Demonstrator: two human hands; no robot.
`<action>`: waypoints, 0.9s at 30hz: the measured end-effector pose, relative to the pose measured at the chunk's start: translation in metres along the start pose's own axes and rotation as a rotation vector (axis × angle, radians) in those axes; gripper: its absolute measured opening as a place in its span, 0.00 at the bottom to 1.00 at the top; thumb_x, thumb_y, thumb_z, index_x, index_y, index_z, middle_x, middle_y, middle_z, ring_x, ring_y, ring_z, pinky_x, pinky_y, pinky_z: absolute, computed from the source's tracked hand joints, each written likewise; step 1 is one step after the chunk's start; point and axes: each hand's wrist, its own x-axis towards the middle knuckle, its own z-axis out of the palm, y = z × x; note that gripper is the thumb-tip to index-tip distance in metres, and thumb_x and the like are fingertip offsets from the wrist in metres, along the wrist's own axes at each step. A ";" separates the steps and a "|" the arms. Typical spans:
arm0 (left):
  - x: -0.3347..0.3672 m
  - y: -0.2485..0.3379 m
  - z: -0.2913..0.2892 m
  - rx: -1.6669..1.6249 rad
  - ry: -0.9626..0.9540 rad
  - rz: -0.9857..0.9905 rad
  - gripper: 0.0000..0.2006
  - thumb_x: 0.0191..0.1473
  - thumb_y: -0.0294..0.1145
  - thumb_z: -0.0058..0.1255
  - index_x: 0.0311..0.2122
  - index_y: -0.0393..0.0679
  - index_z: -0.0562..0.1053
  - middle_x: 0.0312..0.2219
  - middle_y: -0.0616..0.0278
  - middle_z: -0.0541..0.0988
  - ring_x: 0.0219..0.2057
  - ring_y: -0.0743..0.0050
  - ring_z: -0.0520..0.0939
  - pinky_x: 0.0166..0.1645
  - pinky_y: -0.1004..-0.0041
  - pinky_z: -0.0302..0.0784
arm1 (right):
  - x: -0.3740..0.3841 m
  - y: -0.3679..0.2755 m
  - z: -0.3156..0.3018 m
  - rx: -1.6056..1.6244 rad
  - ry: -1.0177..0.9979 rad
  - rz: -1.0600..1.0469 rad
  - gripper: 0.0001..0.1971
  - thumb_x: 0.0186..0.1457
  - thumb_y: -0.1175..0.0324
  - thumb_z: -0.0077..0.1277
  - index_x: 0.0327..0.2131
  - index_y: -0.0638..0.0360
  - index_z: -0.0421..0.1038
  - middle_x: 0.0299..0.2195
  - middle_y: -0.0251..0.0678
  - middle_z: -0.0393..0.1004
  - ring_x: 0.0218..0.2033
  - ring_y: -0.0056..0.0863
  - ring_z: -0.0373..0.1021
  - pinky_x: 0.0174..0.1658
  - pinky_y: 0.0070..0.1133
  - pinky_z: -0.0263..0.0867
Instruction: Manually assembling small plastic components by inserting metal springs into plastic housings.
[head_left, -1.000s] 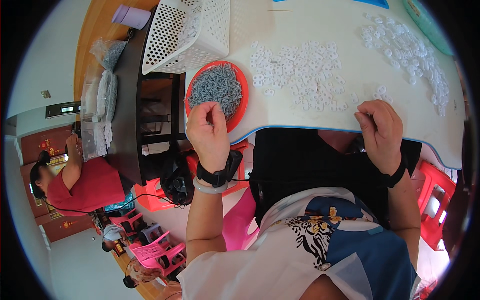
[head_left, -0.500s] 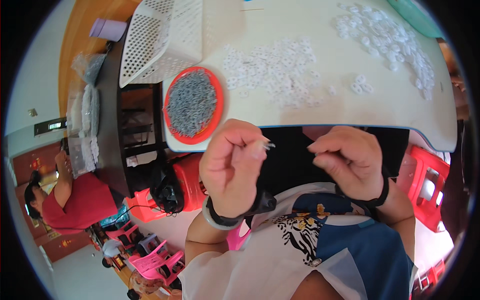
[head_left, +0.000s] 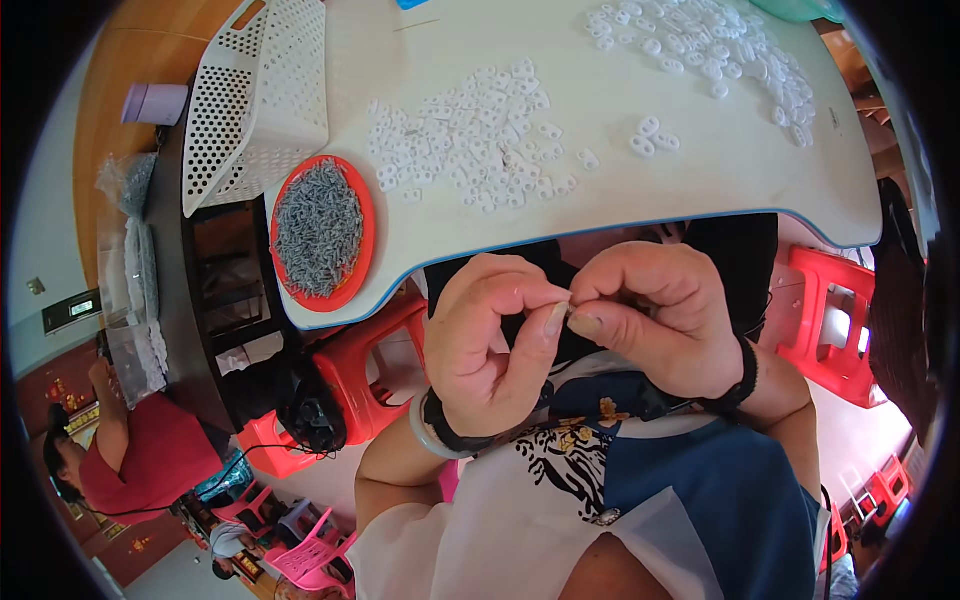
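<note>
My left hand (head_left: 488, 340) and my right hand (head_left: 665, 318) meet fingertip to fingertip in front of the table's near edge. Thumb and forefinger are pinched on each. A tiny pale bit shows where the tips touch; the fingers cover most of it. Half a second earlier a small silvery screw stuck out of the left pinch. Left of my hands, a red plate (head_left: 368, 222) carries a heap of small grey screws (head_left: 318, 230). Beyond them lies a spread of flat white plastic pieces with holes (head_left: 470, 140).
A second heap of white oval pieces (head_left: 715, 50) lies at the far right, with a small cluster (head_left: 654, 138) nearer. A white perforated basket (head_left: 285, 100) stands behind the plate. Red stools (head_left: 370, 365) flank me. A person in red (head_left: 160, 455) is at far left.
My right hand has come left and my left hand a little right, so their fingertips now touch. The view has shifted, moving the table's things leftward in it.
</note>
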 end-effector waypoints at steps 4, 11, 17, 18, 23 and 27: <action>-0.007 0.004 0.004 -0.038 0.069 -0.127 0.05 0.49 0.19 0.52 0.34 0.35 0.72 0.29 0.58 0.73 0.27 0.78 0.71 0.31 0.82 0.64 | -0.002 0.007 0.005 0.021 0.035 0.038 0.02 0.53 0.81 0.49 0.28 0.64 0.70 0.20 0.26 0.67 0.21 0.08 0.59 0.24 0.11 0.55; -0.011 -0.007 0.002 -0.355 0.067 -0.115 0.06 0.50 0.18 0.52 0.36 0.34 0.72 0.33 0.58 0.71 0.30 0.80 0.72 0.35 0.83 0.68 | -0.002 0.012 0.012 0.061 0.078 0.002 0.03 0.52 0.81 0.49 0.28 0.64 0.70 0.21 0.27 0.69 0.21 0.09 0.60 0.24 0.11 0.56; -0.012 -0.005 0.003 -0.579 0.099 -0.262 0.04 0.52 0.17 0.49 0.34 0.33 0.71 0.33 0.59 0.70 0.31 0.80 0.74 0.37 0.81 0.71 | 0.003 0.012 0.007 -0.239 0.074 -0.260 0.04 0.49 0.83 0.51 0.28 0.64 0.70 0.21 0.32 0.71 0.20 0.15 0.66 0.23 0.12 0.60; -0.013 -0.007 0.001 -0.569 0.080 -0.244 0.04 0.53 0.18 0.49 0.35 0.33 0.70 0.34 0.59 0.70 0.31 0.80 0.74 0.37 0.81 0.71 | 0.003 0.011 0.007 -0.271 0.083 -0.285 0.04 0.48 0.84 0.51 0.28 0.64 0.70 0.21 0.33 0.71 0.20 0.16 0.66 0.23 0.13 0.60; -0.007 -0.005 0.001 -0.712 0.091 -0.306 0.06 0.55 0.20 0.47 0.39 0.35 0.67 0.33 0.59 0.70 0.31 0.79 0.74 0.37 0.79 0.72 | 0.004 0.009 0.007 -0.251 0.083 -0.252 0.04 0.48 0.84 0.50 0.28 0.65 0.70 0.22 0.33 0.72 0.20 0.16 0.68 0.23 0.13 0.62; 0.000 0.000 -0.003 -0.890 0.045 -0.616 0.07 0.59 0.25 0.41 0.41 0.35 0.66 0.30 0.61 0.71 0.29 0.78 0.74 0.35 0.76 0.74 | 0.006 0.004 0.007 -0.348 0.067 -0.233 0.04 0.50 0.84 0.49 0.28 0.65 0.69 0.21 0.33 0.72 0.22 0.17 0.71 0.23 0.13 0.63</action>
